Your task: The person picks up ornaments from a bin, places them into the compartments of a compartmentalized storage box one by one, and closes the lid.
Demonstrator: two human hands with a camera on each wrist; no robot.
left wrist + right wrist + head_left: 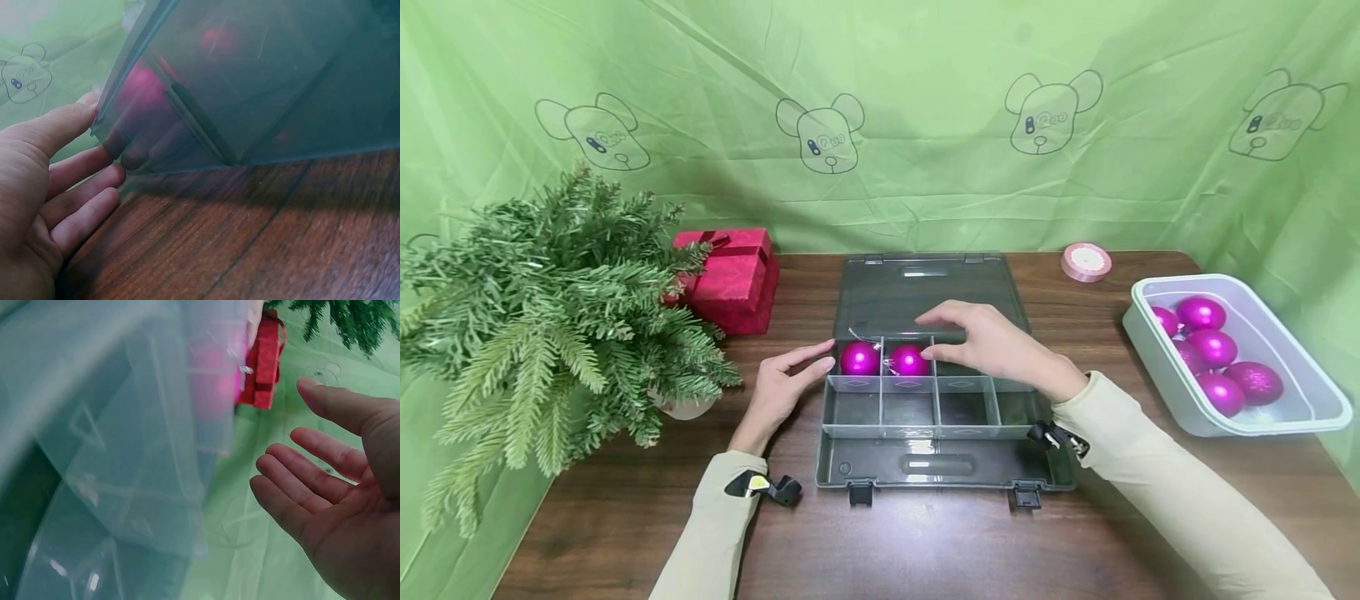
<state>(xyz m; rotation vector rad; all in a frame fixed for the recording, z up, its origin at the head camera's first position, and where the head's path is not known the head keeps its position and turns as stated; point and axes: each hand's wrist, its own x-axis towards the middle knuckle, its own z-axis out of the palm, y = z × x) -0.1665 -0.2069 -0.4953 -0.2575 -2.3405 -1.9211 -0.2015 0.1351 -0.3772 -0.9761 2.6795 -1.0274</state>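
A dark translucent compartment box (pixel 946 464) lies on the table with its lid (pixel 925 287) laid back. Two shiny magenta Christmas balls sit in its far row: one ball (pixel 860 358) in the leftmost compartment, another ball (pixel 908 361) in the compartment beside it. My left hand (pixel 778 387) rests against the box's left wall, fingers nearly straight; in the left wrist view the thumb (pixel 78 119) touches the rim. Over the far row is my right hand (pixel 992 342), its fingers spread around nothing, a fingertip close to the second ball. In the right wrist view the right palm (pixel 350 550) holds nothing.
At the right stands a white plastic tub (pixel 1157 358) with several magenta balls. A pink ribbon roll (pixel 1086 262) lies at the back. To the left are an artificial Christmas tree (pixel 565 317) and a red gift box (pixel 737 283). Green cloth (pixel 925 192) hangs behind the table.
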